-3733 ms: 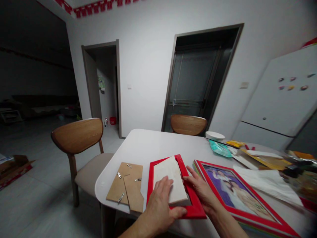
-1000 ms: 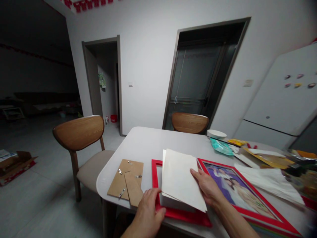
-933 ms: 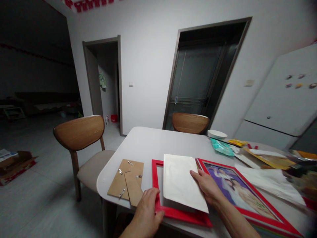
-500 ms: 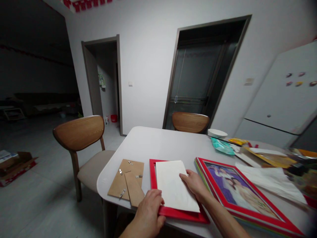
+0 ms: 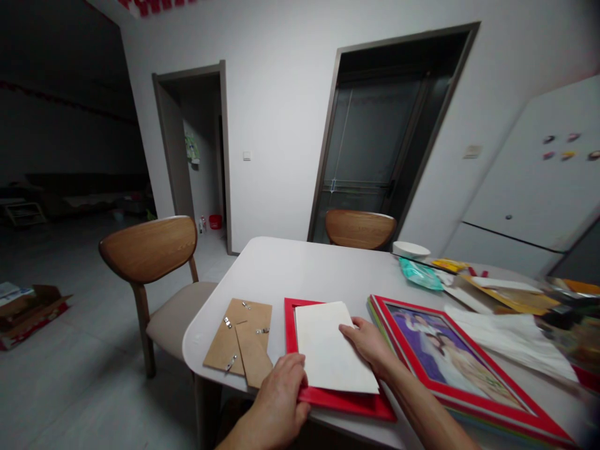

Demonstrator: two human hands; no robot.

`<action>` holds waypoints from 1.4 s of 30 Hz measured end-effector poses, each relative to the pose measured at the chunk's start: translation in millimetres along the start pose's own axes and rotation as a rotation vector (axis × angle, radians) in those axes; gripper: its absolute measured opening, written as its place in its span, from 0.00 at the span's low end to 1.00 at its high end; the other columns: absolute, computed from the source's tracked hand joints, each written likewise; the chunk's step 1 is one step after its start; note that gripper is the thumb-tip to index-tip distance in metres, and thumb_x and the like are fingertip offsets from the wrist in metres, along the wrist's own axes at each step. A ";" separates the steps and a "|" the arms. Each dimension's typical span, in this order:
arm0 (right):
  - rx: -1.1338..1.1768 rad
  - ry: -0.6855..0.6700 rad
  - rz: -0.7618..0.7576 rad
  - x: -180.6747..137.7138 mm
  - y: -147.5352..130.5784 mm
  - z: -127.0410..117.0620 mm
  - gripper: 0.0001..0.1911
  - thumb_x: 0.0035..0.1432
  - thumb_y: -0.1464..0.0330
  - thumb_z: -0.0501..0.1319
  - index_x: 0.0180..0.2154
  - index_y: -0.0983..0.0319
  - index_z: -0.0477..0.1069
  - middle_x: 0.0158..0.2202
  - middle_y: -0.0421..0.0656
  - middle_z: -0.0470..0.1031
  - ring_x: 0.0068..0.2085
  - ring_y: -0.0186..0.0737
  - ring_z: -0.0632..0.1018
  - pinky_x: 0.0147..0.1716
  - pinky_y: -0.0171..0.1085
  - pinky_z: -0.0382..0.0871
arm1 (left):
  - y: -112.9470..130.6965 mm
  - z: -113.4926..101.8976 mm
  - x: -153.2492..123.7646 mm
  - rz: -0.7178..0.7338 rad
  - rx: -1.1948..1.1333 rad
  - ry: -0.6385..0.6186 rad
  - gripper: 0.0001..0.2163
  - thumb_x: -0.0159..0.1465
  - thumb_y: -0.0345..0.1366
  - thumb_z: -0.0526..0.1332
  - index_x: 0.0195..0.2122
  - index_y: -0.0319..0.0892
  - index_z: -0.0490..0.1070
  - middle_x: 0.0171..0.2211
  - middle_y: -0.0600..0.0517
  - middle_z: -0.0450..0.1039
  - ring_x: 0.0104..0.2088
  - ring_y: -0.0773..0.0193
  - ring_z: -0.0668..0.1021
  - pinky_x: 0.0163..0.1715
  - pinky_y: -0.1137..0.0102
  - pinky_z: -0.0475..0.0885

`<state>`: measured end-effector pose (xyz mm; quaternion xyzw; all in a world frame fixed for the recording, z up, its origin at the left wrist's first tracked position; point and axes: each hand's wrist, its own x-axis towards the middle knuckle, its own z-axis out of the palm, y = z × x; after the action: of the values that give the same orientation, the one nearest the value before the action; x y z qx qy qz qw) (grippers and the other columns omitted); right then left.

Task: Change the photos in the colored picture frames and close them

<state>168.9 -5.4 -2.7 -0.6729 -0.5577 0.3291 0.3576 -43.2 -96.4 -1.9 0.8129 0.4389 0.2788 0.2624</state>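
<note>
A red picture frame (image 5: 291, 328) lies at the table's near edge with a blank white sheet (image 5: 332, 353) on top, covering most of its opening. The sheet sits slightly askew, its lower right corner over the frame's bottom bar. My left hand (image 5: 284, 394) is closed around the frame's lower left corner, thumb low and fingers on the left bar. At the sheet's right edge, my right hand (image 5: 368, 342) is closed, fingertips on the paper. To the left lie a brown backing board (image 5: 225, 340) with metal clips and a smaller brown piece (image 5: 254, 356) overlapping it.
On the right is a stack of frames, topped by a red framed photo (image 5: 462, 362). Beyond it are white wrapping (image 5: 510, 337), a teal packet (image 5: 420, 275) and a white bowl (image 5: 411, 250). Wooden chairs (image 5: 152, 247) stand at the white table (image 5: 300, 262).
The white sheet has shifted slightly upward over the red frame, and the frame has turned a little. Both hands keep nearly the same places. The camera view has moved slightly.
</note>
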 end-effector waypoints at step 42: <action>-0.546 -0.126 -0.600 -86.7 -77.8 117.5 0.19 0.41 0.60 0.59 0.38 0.61 0.67 0.36 0.46 0.67 0.37 0.44 0.67 0.37 0.40 0.58 | -97.6 -58.1 -53.8 -0.272 0.465 0.192 0.25 0.45 0.28 0.60 0.47 0.38 0.62 0.53 0.43 0.57 0.54 0.55 0.59 0.53 0.61 0.56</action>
<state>15.9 -68.0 5.1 -0.5288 -0.8170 0.0908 0.2113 -162.9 -85.6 -38.4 0.7548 0.6189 0.2085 0.0614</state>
